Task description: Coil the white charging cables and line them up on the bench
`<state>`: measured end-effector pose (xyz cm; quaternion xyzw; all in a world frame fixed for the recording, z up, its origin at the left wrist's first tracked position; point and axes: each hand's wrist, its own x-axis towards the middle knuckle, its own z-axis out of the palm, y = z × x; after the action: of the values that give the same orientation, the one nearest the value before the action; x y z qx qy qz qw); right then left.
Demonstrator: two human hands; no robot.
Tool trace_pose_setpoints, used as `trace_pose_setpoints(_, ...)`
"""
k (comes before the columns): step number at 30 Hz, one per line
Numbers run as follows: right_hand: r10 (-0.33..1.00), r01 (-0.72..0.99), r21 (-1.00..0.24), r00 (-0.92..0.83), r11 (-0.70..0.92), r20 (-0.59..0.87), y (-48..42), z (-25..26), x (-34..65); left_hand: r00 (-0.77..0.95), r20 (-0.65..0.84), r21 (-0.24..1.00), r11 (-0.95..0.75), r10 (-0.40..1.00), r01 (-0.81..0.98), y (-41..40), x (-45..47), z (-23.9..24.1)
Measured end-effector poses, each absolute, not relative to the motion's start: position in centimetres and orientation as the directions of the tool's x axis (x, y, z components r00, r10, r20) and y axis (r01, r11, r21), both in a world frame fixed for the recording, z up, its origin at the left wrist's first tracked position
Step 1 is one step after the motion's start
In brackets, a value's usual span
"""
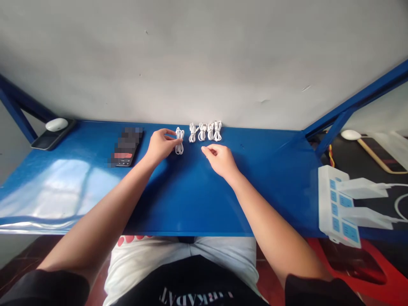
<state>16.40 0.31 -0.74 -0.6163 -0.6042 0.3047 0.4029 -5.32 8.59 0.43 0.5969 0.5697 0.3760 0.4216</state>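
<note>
My left hand (161,145) pinches a coiled white cable bundle (179,141) lying on the blue table (191,199), near its far edge. Just to the right, several more coiled white cables (205,131) lie in a row against the grey wall. My right hand (219,159) hovers over the table a little in front of that row, its fingers curled loosely together with nothing visible in them. Both forearms reach in from the near edge.
A dark phone (126,146) lies left of my left hand. At the far left a white mouse (56,124) rests on a dark pad. A white power strip (338,206) with two chargers plugged in sits at the right edge. Blue frame struts rise at both sides.
</note>
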Motion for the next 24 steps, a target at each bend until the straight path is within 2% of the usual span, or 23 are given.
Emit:
trace_pose_setpoints(4,0.944,0.593,-0.797,0.185,0.113,0.272,0.9,-0.8,17.5,0.071,-0.005,0.866,-0.031,0.997,0.499,11.7,-4.1,0.2)
trace_pose_setpoints(7,0.894,0.647,-0.758,0.291,0.079,0.341,1.5,-1.2,18.5,0.062,0.075,0.818,-0.097,0.995,0.568,12.5,-3.1,0.0)
trace_pose_setpoints(12,0.869,0.703,-0.709,0.382,-0.053,0.314,2.1,-2.1,19.0,0.191,0.260,0.662,-0.319,0.946,0.678,9.3,-3.3,-0.1)
trace_pose_setpoints(15,0.894,0.713,-0.698,0.354,-0.067,0.275,2.0,-2.2,18.6,0.271,0.294,0.554,-0.395,0.916,0.733,5.8,-3.9,-0.3)
trace_pose_setpoints(20,0.983,0.794,-0.607,0.093,0.024,0.160,1.7,-1.7,17.7,0.530,0.247,0.656,-0.542,0.811,0.525,3.5,-4.1,-0.8)
trace_pose_setpoints(24,0.986,0.800,-0.599,0.097,0.001,0.132,1.8,-1.6,17.5,0.565,0.146,0.758,-0.459,0.812,0.464,4.3,-4.3,-1.1)
